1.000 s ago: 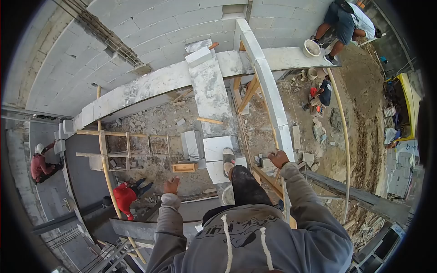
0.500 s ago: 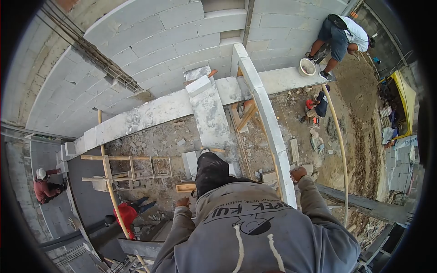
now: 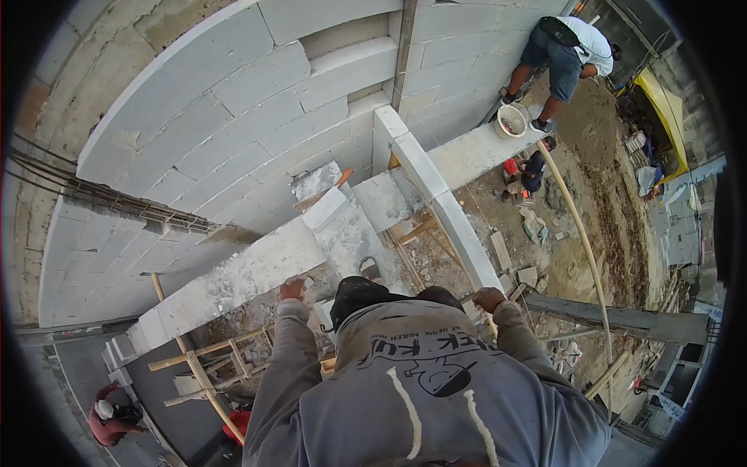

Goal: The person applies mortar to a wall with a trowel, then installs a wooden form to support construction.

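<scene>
My left hand [image 3: 293, 289] is raised ahead of my body, above the edge of the pale plank walkway [image 3: 264, 261]. Its fingers look curled, and nothing shows in them. My right hand [image 3: 489, 299] lies at the near end of the narrow wall of white blocks [image 3: 440, 183], fingers bent against its edge. A sandalled foot [image 3: 369, 268] of mine stands on a dusty board [image 3: 350, 237] running forward. Farther along that board sits a loose white block [image 3: 325, 208].
A person in a white shirt [image 3: 587, 43] bends beside a white bucket [image 3: 511, 122] on the walkway's far end. Another person crouches [image 3: 532, 173] on the rubble-strewn ground below. Bamboo poles [image 3: 576, 206] stand right. A wooden ladder-like frame [image 3: 233, 354] and a helmeted person [image 3: 109, 416] are at left.
My view has turned and moved forward. My left hand has risen forward from beside my body. My right hand has shifted inward to the wall's near end. My sandalled foot shows more fully on the board.
</scene>
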A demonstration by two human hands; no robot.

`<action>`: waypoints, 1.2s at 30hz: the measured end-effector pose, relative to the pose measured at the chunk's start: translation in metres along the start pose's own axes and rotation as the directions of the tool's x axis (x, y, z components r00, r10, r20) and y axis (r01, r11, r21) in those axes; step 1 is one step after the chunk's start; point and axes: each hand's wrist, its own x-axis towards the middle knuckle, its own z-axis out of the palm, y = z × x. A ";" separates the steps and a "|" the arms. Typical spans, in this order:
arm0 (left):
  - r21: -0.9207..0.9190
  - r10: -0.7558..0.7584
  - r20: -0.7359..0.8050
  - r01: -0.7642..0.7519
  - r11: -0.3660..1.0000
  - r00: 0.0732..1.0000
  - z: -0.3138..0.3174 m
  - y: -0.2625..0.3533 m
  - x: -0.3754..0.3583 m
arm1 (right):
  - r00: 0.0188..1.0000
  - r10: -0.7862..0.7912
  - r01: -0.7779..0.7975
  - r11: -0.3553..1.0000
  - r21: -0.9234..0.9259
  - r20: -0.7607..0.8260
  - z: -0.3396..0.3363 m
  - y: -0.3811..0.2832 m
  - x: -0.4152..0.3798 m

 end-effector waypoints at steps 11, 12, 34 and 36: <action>-0.274 0.145 0.089 -0.116 0.955 0.985 0.066 0.149 0.077 | 0.925 0.362 -0.367 0.766 0.527 0.118 -0.056 -0.010 0.126; -0.264 0.073 0.109 -0.042 0.964 0.991 0.074 0.133 0.082 | 0.939 0.340 -0.315 0.779 0.542 0.057 -0.051 -0.013 0.135; -0.319 0.267 0.450 -0.125 0.939 0.852 0.531 0.420 0.412 | 0.981 0.096 0.081 0.595 0.800 -0.171 -0.340 -0.197 0.727; -0.325 0.257 0.491 -0.099 0.941 0.833 0.567 0.439 0.441 | 0.989 0.042 0.089 0.600 0.795 -0.142 -0.347 -0.217 0.755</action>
